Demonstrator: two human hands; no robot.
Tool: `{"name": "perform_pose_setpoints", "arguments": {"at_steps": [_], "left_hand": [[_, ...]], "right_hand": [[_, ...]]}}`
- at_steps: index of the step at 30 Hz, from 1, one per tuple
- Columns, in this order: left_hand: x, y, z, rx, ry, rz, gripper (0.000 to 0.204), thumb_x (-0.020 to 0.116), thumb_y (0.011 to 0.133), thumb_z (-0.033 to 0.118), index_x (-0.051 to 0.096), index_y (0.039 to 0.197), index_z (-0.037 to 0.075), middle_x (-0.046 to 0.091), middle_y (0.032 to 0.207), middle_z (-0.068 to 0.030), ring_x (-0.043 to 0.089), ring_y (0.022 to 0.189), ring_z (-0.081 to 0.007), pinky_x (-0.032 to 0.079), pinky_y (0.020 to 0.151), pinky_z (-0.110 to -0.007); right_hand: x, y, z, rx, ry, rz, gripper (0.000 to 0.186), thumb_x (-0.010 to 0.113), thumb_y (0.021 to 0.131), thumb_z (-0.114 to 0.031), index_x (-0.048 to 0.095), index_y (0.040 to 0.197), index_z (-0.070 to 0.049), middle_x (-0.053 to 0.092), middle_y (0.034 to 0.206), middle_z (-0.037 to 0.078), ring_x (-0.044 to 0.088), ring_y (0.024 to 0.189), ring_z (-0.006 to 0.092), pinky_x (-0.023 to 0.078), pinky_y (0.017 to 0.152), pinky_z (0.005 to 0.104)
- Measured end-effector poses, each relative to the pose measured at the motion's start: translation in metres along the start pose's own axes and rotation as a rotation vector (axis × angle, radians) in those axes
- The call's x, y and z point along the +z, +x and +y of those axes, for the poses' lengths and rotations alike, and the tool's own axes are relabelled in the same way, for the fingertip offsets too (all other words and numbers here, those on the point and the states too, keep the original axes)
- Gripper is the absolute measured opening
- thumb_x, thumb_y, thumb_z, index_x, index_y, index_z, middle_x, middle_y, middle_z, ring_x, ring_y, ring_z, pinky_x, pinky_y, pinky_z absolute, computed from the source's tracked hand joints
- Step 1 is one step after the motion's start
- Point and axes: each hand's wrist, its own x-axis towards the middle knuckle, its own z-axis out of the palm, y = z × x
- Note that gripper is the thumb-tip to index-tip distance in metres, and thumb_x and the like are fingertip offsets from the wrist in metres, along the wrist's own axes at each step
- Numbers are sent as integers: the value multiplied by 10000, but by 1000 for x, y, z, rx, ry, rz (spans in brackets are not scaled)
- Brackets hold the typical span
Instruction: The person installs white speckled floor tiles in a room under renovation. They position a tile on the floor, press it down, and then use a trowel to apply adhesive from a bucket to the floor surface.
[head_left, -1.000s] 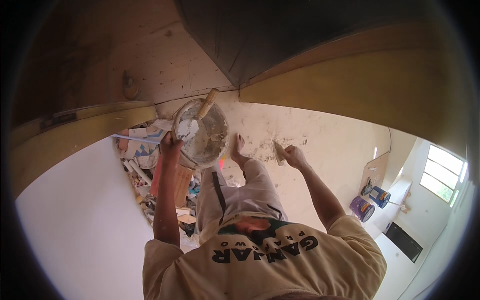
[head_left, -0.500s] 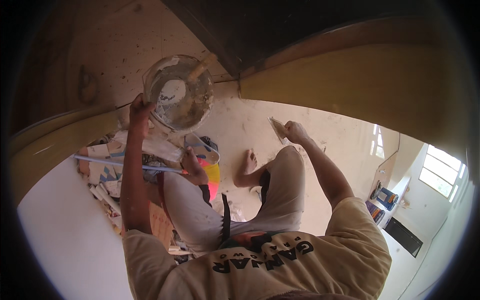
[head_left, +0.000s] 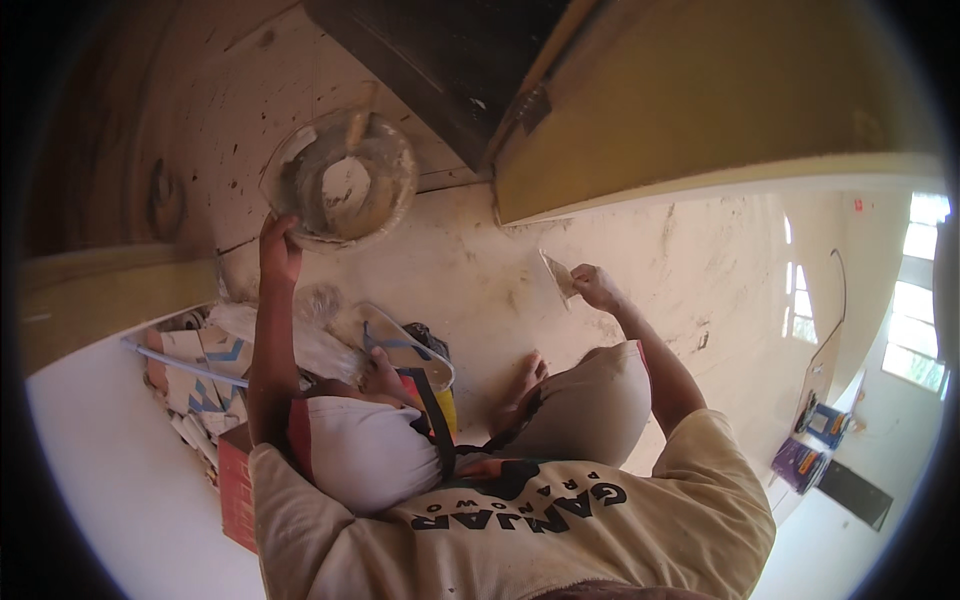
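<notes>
My left hand grips the near left rim of a round, plaster-smeared bucket. White paste lies in the bottom of the bucket. A tool with a light wooden handle leans inside against the far rim. Off to the right, my right hand is closed round a putty knife, whose wide blade points away to the left over the pale floor. The knife and bucket are well apart.
Tan panel edges flank both sides ahead, with a dark panel between them. A flip-flop, plastic sheeting, patterned boards and a red box lie left of my feet. Blue and purple containers stand at far right.
The bucket has shifted a little left in the picture with my left hand on it. My knees are bent lower and wider apart. The putty knife stays in my right hand.
</notes>
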Motion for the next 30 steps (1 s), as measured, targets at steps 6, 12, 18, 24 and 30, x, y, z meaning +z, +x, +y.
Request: {"name": "perform_pose_setpoints", "arguments": {"at_steps": [6, 12, 18, 24, 30], "left_hand": [[-10, -18, 25, -310, 717, 409, 347, 600, 804, 99, 521, 1135, 32, 556, 1094, -113, 560, 951, -223, 458, 817, -378], [119, -82, 14, 697, 1282, 37, 284, 589, 832, 124, 556, 1100, 35, 606, 967, -124, 594, 855, -239, 464, 768, -350], [161, -56, -138, 438, 1444, -810, 426, 554, 785, 86, 480, 1194, -5, 478, 1185, -163, 444, 1137, -303, 368, 950, -426], [143, -4, -237, 690, 1711, -828, 593, 572, 745, 112, 381, 1297, 8, 283, 1361, -228, 238, 1294, -401, 197, 1050, -556], [146, 10, -239, 666, 1700, -892, 642, 561, 767, 177, 324, 1337, 0, 199, 1429, -234, 164, 1339, -407, 122, 1079, -574]], "right_hand": [[32, -9, 24, 225, 497, -71, 210, 556, 807, -141, 593, 975, -19, 611, 836, 38, 585, 748, 135, 483, 656, 280], [41, -26, 30, 282, 506, -19, 192, 536, 802, -130, 620, 929, -12, 616, 806, 56, 589, 741, 142, 487, 627, 284], [45, -27, 30, 282, 408, -21, 194, 511, 824, -138, 591, 970, -39, 595, 861, 31, 573, 790, 136, 480, 683, 294], [57, -36, 33, 325, 411, -12, 217, 499, 821, -128, 576, 999, -29, 601, 864, 42, 579, 789, 143, 487, 680, 294], [66, -47, 27, 312, 337, -23, 276, 473, 799, -104, 561, 1038, 2, 632, 865, 73, 604, 780, 159, 497, 686, 299]]}}
